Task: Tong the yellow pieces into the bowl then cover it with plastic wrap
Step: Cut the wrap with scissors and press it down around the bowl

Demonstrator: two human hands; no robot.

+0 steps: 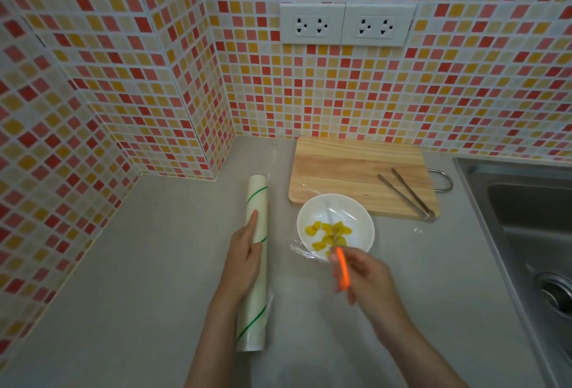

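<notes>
A white bowl (pixel 356 211) on the grey counter holds several yellow pieces (pixel 328 234). A clear sheet of plastic wrap (pixel 305 251) lies over the bowl and reaches left to the roll of plastic wrap (pixel 254 251), which has green stripes. My left hand (pixel 244 259) rests flat on the roll's left side. My right hand (pixel 366 276) is just in front of the bowl, closed around an orange-handled tool (pixel 342 270) that looks blurred. Metal tongs (pixel 407 192) lie on the wooden cutting board (pixel 340 168) behind the bowl.
A steel sink (pixel 526 217) with a drain lies to the right. Tiled walls close off the back and left, with two power sockets (pixel 346 25) above the board. A metal handle (pixel 444 180) sticks out from the board's right edge.
</notes>
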